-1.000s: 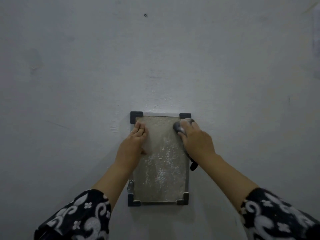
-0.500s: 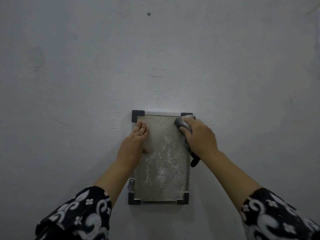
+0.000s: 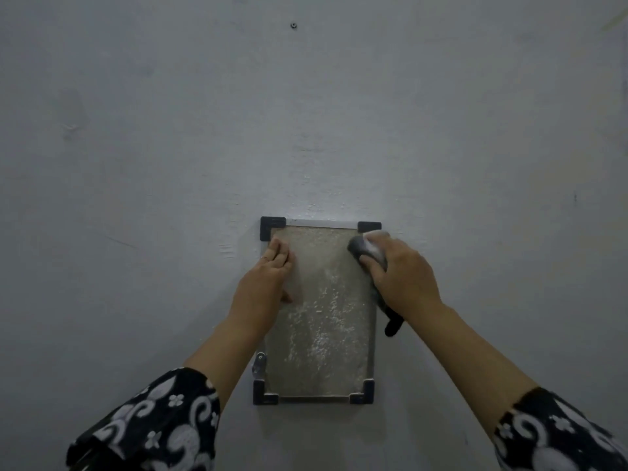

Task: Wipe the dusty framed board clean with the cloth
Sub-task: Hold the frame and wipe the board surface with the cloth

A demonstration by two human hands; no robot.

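Note:
A small framed board [image 3: 323, 338] with black corner pieces lies on a pale grey surface, its panel speckled with white dust, thickest through the middle. My left hand [image 3: 265, 283] rests flat on the board's upper left part, fingers together and holding nothing. My right hand [image 3: 401, 277] is closed on a dark grey cloth [image 3: 365, 249], pressed at the board's top right corner. A tail of the cloth [image 3: 392, 326] hangs out below my wrist, past the board's right edge.
A small metal hanger tab [image 3: 259, 363] sticks out from the frame's lower left side. A small dark screw or hole [image 3: 293, 26] marks the surface far above the board. Patterned black-and-white sleeves cover both forearms at the bottom corners.
My right hand and the cloth slid up and slightly right, from just under the top right corner piece to partly over it. My left hand stayed in place on the board.

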